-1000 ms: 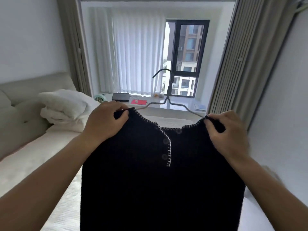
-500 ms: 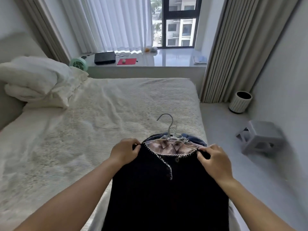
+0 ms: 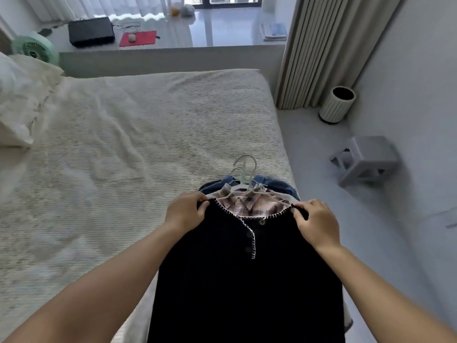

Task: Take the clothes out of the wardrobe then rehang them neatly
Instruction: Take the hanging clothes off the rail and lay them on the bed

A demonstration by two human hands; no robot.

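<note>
Fingers of your left hand (image 3: 186,212) curl in a pinching grip on the left shoulder of the black knit top (image 3: 247,280), and your right hand (image 3: 316,225) pinches the right shoulder the same way, so both hands are closed on the fabric at the neckline corners. The top has white stitched edging round the neck and down a short button placket, and it hangs or lies spread between your hands toward you, over the near right corner of the bed (image 3: 123,157).

Just beyond the neckline, partly under the black top, lies a plaid shirt (image 3: 249,204), and beyond that a blue denim garment (image 3: 282,185), all stacked on the bed. A cluster of pale hangers (image 3: 243,172) pokes out past the collars, hooks pointing away from you. No label or writing can be read on any of the clothes.

A white pillow (image 3: 17,100) sits at the far left of the bed. Behind the bed runs a window ledge carrying a black box (image 3: 91,31), a red mat (image 3: 138,38) and a green fan (image 3: 33,49) at its left end; any print on them is too small to read. On the floor to your right stand a ribbed white bin (image 3: 336,105) beside the curtain (image 3: 321,50), and a grey stool (image 3: 366,160) nearer you.
</note>
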